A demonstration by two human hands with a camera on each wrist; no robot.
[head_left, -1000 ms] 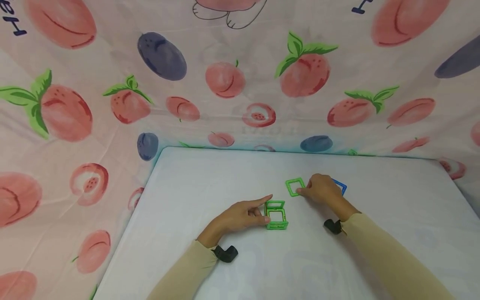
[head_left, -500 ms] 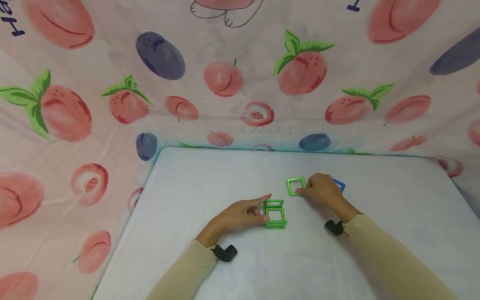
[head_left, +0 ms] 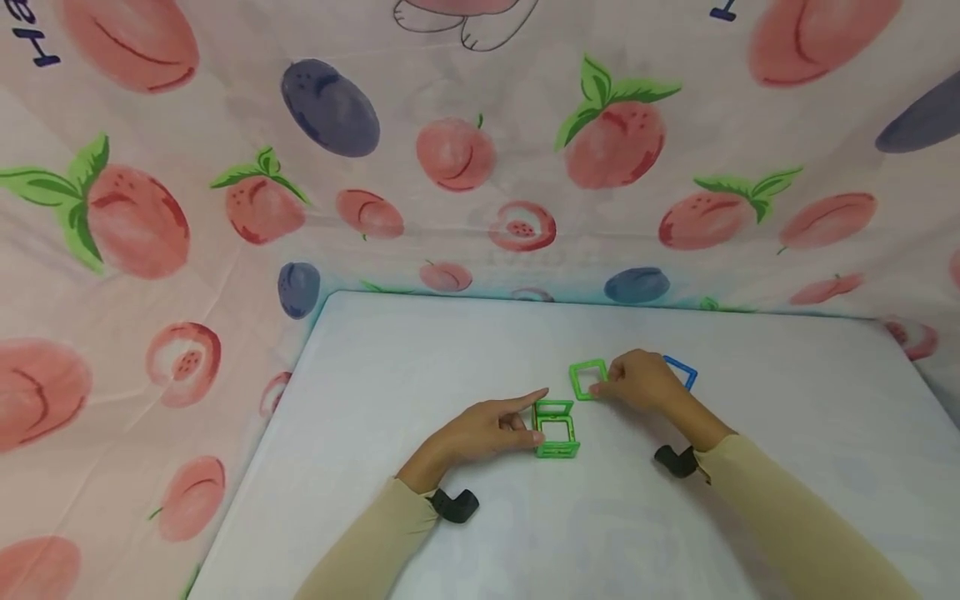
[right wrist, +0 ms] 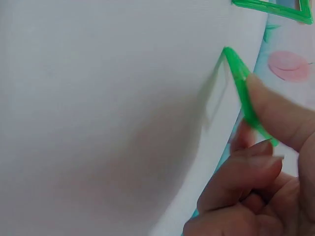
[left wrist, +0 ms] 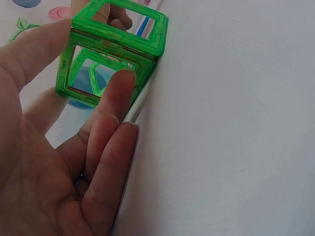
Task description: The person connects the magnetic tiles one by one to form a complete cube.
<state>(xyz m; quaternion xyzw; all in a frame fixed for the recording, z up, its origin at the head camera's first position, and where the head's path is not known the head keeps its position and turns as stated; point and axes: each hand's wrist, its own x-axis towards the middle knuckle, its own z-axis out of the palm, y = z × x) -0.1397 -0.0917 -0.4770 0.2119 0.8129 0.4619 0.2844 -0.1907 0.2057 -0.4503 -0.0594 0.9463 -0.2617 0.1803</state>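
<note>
Pale pink fabric printed with peaches and dark plums is hung behind and at nine o'clock of a white tabletop. Near the middle of that surface stands a small green plastic box made of open square frames. It is held at its nine o'clock side by the left hand, with the index finger extended along the far end and the thumb placed at the near corner.

At one o'clock from the box, a single green plastic square frame is pinched at its edge between the thumb and fingers of the right hand. It is tilted; whether its lower edge is touching the tabletop cannot be told. At two o'clock from the box, a blue plastic square frame is partly blocked from view by the right hand. Beige sleeves are brought in from eight and four o'clock, and a curved black device is worn at each wrist.

Dark blue letters, seemingly "Ha", are printed sideways at ten o'clock; another, near one o'clock, is cut off. Faint lettering low on the fabric cannot be read. Soft creases are seen in the fabric.
</note>
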